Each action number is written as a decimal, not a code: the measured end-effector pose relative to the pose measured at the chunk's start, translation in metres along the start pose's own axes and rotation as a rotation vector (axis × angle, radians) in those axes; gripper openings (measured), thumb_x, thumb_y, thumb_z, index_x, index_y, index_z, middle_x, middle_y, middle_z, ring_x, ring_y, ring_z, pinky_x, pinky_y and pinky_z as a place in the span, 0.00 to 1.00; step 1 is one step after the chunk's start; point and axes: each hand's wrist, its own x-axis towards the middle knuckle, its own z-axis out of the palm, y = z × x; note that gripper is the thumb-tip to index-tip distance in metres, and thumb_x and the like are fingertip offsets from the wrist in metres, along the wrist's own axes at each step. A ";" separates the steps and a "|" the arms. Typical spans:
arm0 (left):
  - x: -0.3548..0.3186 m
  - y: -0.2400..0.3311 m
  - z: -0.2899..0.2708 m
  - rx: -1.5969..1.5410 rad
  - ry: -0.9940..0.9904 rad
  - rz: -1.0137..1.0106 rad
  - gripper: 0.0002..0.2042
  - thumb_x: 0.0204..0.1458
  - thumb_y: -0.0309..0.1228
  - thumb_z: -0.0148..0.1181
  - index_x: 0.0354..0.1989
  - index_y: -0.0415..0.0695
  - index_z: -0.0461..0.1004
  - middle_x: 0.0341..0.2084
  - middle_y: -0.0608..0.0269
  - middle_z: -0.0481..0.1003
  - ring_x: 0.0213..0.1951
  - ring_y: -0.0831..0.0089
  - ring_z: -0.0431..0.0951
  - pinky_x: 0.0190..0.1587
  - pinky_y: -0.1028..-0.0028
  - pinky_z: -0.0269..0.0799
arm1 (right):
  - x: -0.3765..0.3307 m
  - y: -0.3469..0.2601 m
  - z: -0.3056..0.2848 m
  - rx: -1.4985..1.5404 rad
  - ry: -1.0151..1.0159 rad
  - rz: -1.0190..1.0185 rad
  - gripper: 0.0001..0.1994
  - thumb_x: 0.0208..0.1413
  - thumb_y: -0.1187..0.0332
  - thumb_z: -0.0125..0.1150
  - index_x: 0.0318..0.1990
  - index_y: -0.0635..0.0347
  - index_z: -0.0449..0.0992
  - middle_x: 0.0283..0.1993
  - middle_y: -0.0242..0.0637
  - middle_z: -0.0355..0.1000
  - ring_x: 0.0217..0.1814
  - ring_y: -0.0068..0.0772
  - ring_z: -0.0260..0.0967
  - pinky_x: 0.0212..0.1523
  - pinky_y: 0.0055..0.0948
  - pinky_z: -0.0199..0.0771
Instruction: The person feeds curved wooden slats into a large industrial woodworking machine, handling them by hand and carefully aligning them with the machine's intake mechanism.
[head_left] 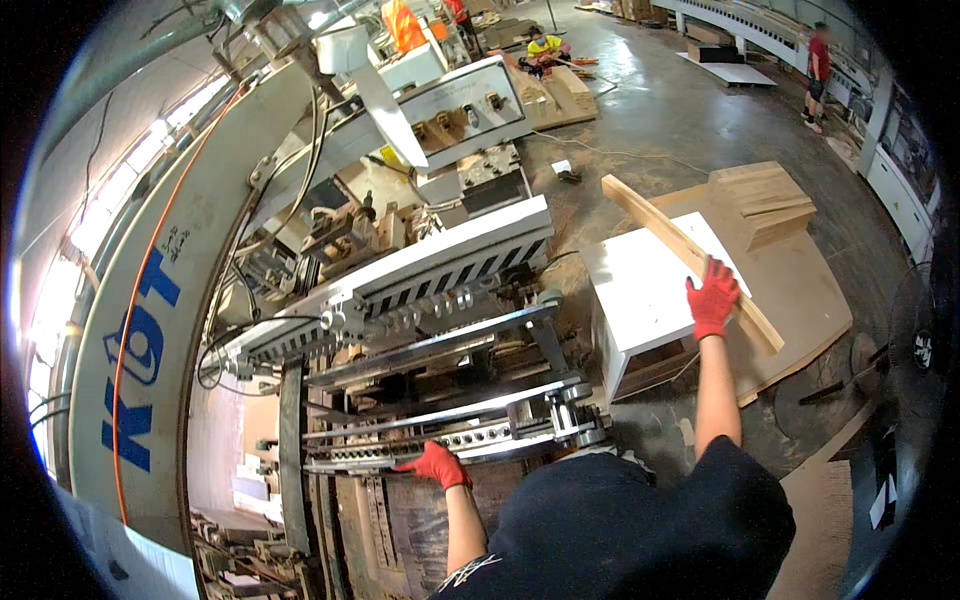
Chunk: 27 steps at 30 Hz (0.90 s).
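Note:
My right hand [713,298], in a red glove, is closed over a long, light wooden board [655,222]. The board slants across the white top of a box-like stand [640,290], its near end jutting past the stand's right side. My left hand [438,466], also red-gloved, rests at the near rail [490,436] of a large machine. One of its digits stretches left along the rail, and I see nothing held in it. Its other fingers are partly hidden.
A stack of wooden boards [762,205] lies on a brown sheet [800,290] beyond the stand. The machine's striped beam [440,285] and large pale arm [160,300] fill the left. A fan [912,345] stands at right. People [817,75] are farther off.

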 end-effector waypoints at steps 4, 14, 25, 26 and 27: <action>0.005 0.001 -0.007 -0.046 0.001 -0.029 0.49 0.45 0.21 0.60 0.74 0.53 0.35 0.54 0.27 0.60 0.50 0.39 0.70 0.55 0.47 0.65 | 0.017 0.058 0.019 -0.056 -0.232 0.040 0.34 0.47 0.43 0.66 0.58 0.53 0.70 0.55 0.40 0.69 0.62 0.44 0.62 0.61 0.53 0.57; 0.015 -0.021 -0.006 -0.160 0.050 0.118 0.50 0.44 0.20 0.62 0.74 0.44 0.35 0.58 0.32 0.63 0.54 0.47 0.71 0.59 0.55 0.66 | -0.021 0.045 0.003 0.495 -0.085 0.085 0.25 0.57 0.52 0.62 0.54 0.62 0.72 0.47 0.47 0.76 0.48 0.45 0.74 0.47 0.43 0.70; 0.009 -0.008 -0.017 0.460 0.142 0.312 0.51 0.45 0.38 0.71 0.72 0.37 0.42 0.68 0.35 0.51 0.69 0.43 0.51 0.71 0.56 0.44 | -0.071 -0.057 -0.062 1.855 -0.524 0.278 0.19 0.69 0.55 0.45 0.52 0.64 0.71 0.28 0.33 0.70 0.23 0.23 0.67 0.25 0.23 0.68; 0.002 0.009 -0.026 0.405 0.078 0.495 0.50 0.45 0.39 0.71 0.72 0.36 0.44 0.68 0.39 0.53 0.69 0.45 0.52 0.71 0.57 0.44 | -0.076 -0.062 -0.067 1.773 -0.494 0.229 0.19 0.69 0.57 0.46 0.52 0.64 0.71 0.29 0.33 0.70 0.23 0.22 0.67 0.26 0.23 0.67; -0.003 0.021 -0.030 0.351 0.015 0.676 0.48 0.46 0.39 0.70 0.71 0.36 0.46 0.68 0.44 0.55 0.68 0.47 0.53 0.71 0.57 0.45 | -0.082 -0.066 -0.075 1.693 -0.463 0.175 0.18 0.69 0.58 0.46 0.52 0.64 0.71 0.29 0.32 0.70 0.24 0.22 0.66 0.26 0.22 0.66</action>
